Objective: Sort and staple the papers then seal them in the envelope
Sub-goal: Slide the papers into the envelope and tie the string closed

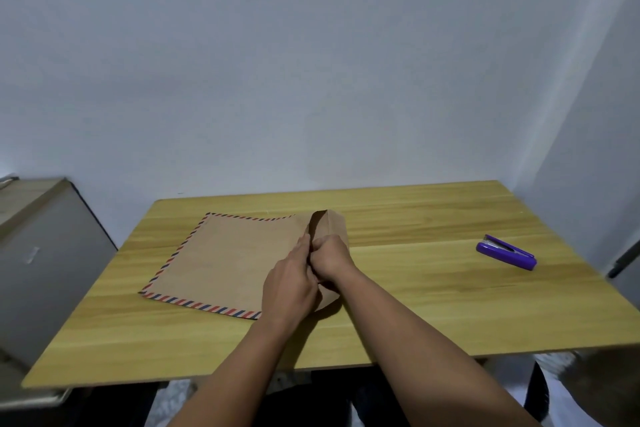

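The table carries a brown envelope with a red-and-blue striped border, lying flat left of centre with its open end to the right. The flap at that end stands partly raised and curls over toward the envelope body. No loose papers are visible, so they are judged to be inside already; the step in hand appears to be the closing of the flap.

To do this step well, the person should hold the envelope body flat against the table, bring the flap down along its existing fold line, and press from the middle of the fold outward to both ends. Even pressure prevents a skewed crease. The flap edge should land parallel to the striped border; an oblique landing would leave a gap at one corner.

The left hand lies over the envelope's right portion, fingers reaching forward to the base of the flap and touching the paper there. The right hand sits just beside it, touching it, with fingers curled at the flap's lower part. Whether those fingers pinch the flap or merely press on it cannot be told, as the fingertips are hidden. The flap rises directly beyond both hands; the envelope body extends to their left.

A purple stapler rests on the table well apart to the right, untouched
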`<state>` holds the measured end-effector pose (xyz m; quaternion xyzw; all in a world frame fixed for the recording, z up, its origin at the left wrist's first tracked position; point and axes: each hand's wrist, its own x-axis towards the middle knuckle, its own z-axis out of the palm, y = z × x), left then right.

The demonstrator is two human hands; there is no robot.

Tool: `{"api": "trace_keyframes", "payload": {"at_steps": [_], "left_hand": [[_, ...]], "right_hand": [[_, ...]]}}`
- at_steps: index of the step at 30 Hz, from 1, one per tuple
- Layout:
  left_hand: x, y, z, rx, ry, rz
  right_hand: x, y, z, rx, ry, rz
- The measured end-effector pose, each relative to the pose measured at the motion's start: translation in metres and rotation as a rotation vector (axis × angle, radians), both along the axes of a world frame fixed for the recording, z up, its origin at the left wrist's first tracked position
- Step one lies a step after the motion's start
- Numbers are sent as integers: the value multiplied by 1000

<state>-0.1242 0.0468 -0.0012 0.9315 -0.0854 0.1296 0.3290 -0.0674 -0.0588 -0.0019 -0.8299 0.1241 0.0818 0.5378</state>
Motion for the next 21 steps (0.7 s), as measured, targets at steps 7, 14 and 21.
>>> {"api": "trace_keyframes", "payload": {"at_steps": [7,14,21], "left_hand": [[0,2,0,102,27,88],[0,-25,10,92,77,132],[-7,-16,10,81,35,9]], "right_hand": [[-16,-21,8,-165,-198,-92],[-37,-48,3,157,51,-142],[-37,-95,26,-90,95,137]]}}
